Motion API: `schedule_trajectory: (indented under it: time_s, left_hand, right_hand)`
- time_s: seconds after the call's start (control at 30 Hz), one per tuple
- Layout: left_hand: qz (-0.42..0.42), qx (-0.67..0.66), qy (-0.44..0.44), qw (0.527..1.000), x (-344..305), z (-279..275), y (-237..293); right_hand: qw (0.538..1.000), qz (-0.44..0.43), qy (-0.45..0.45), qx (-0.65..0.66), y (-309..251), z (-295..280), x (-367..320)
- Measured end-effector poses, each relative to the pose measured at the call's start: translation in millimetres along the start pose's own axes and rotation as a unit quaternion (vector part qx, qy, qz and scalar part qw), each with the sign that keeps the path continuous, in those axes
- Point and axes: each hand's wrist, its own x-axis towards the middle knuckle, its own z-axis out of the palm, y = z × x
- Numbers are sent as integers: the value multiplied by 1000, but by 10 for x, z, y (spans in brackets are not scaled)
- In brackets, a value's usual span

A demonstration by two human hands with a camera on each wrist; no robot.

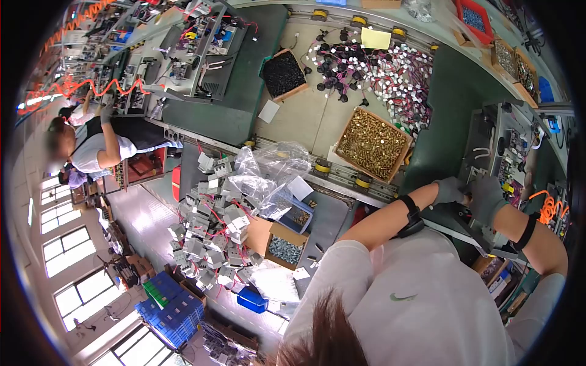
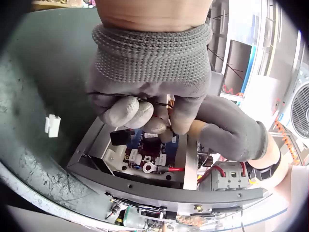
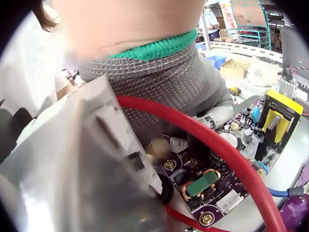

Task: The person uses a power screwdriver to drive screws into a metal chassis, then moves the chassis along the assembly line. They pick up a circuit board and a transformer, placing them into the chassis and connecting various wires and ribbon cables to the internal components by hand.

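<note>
In the left wrist view my gloved left hand [image 2: 152,84] curls its fingers around a thin black wire [image 2: 137,97], above an open metal enclosure [image 2: 159,189]. My right hand [image 2: 231,128] reaches in from the side, its fingertips close to the left ones; what they hold is hidden. Inside the enclosure lie a circuit board and a ring terminal [image 2: 149,167] on a red lead. In the right wrist view my right hand [image 3: 159,87] is over a purple board [image 3: 193,166], beside a thick red cable [image 3: 203,130]. The head view shows both hands, left [image 1: 448,190] and right [image 1: 486,198], close together.
A box of brass parts [image 1: 373,144], a box of black parts [image 1: 284,75] and piled wired connectors [image 1: 400,79] lie on the bench. Grey wired blocks [image 1: 210,226] are heaped below. Another person [image 1: 101,143] works at far left. A white piece [image 2: 52,125] lies beside the enclosure.
</note>
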Motion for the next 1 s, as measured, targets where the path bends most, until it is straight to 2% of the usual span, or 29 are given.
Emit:
schedule_trajectory:
  time_s: [0.03,0.1,0.13,0.2,0.23,0.3,0.37,0.43,0.5,0.53,0.57,0.6,0.67,0.7,0.77,0.83,0.9,0.93,1.0]
  left_hand:
    - [1,-1,1,1000,-22,-18,27]
    - [-64,-84,-32,994,-88,-66,112]
    - [-60,-87,-38,994,-113,-80,105]
    - [51,-98,22,994,-56,-32,-19]
    - [122,-33,123,984,86,68,-184]
    - [71,45,144,986,126,25,-165]
    - [111,110,215,964,107,26,-154]
    - [131,58,208,967,181,49,-262]
    - [97,-20,115,988,71,27,-127]
    - [104,-32,111,988,42,20,-71]
    - [88,-1,72,993,11,18,-35]
    - [72,33,35,996,0,26,-34]
    - [91,-12,39,995,95,99,-209]
    - [107,-45,43,992,139,113,-277]
    - [110,-66,27,991,169,115,-297]
    - [89,-135,25,986,167,101,-258]
    - [91,-124,23,988,127,68,-195]
    - [68,-124,12,990,87,49,-149]
    - [46,-125,1,991,90,57,-165]
  right_hand:
    - [1000,0,0,-2,11,2,10]
    - [1000,-6,25,-11,46,35,23]
    - [1000,-1,17,-12,54,-9,12]
    - [999,21,-14,34,48,-149,-7]
    - [997,26,24,72,56,-125,-8]
    - [998,3,43,38,52,-103,20]
    - [999,-11,24,40,65,-95,66]
    - [1000,-19,17,15,72,-123,63]
    - [1000,-16,3,0,91,-130,2]
    - [999,-22,32,-9,118,-121,-8]
    - [997,-32,64,-19,152,-111,-6]
    - [998,-34,54,-26,194,-113,5]
    - [989,-39,140,-2,301,-168,36]
    - [990,-39,136,-7,375,-232,44]
    - [983,-108,123,86,502,-386,11]
    - [980,-104,140,92,484,-448,-15]
    - [993,-47,49,98,420,-499,4]
    - [993,-47,47,95,396,-494,28]
    - [997,-44,-70,-8,347,-438,92]
